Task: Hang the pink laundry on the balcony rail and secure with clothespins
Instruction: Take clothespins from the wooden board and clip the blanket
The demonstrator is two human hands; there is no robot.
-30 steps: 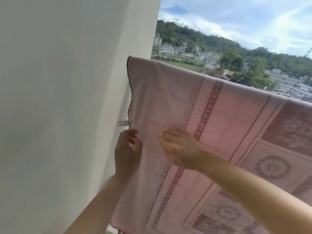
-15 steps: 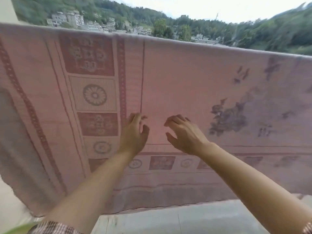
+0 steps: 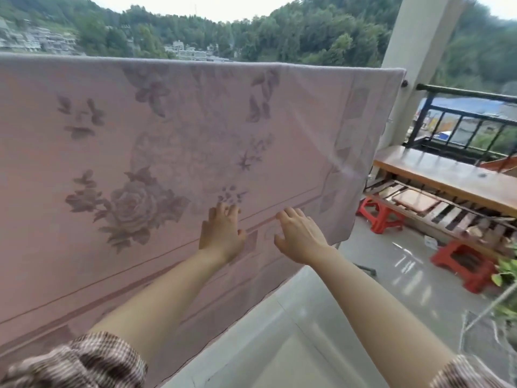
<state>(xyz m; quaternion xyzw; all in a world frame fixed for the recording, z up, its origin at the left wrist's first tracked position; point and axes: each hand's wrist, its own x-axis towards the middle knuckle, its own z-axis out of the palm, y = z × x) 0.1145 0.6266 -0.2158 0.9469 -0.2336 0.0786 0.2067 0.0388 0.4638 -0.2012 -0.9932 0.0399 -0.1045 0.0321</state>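
A large pink cloth (image 3: 173,130) with a woven rose and leaf pattern hangs over a high rail and fills the left and middle of the view. Its right edge ends near a white pillar. My left hand (image 3: 221,233) lies flat against the cloth's lower right part, fingers spread and holding nothing. My right hand (image 3: 299,236) is beside it, fingers apart, close to or touching the cloth near its right border. No clothespin is in view.
A white pillar (image 3: 414,51) stands at the cloth's right end, with a black balcony railing (image 3: 470,113) beyond it. A wooden bench (image 3: 447,175), slatted boards and two red stools (image 3: 380,214) (image 3: 464,264) sit at the right on the pale tiled floor. Green leaves show at the far right.
My view and both hands have travelled rightwards along the cloth, from its left edge by the wall to its right end by the pillar. Both hands stay open against the fabric.
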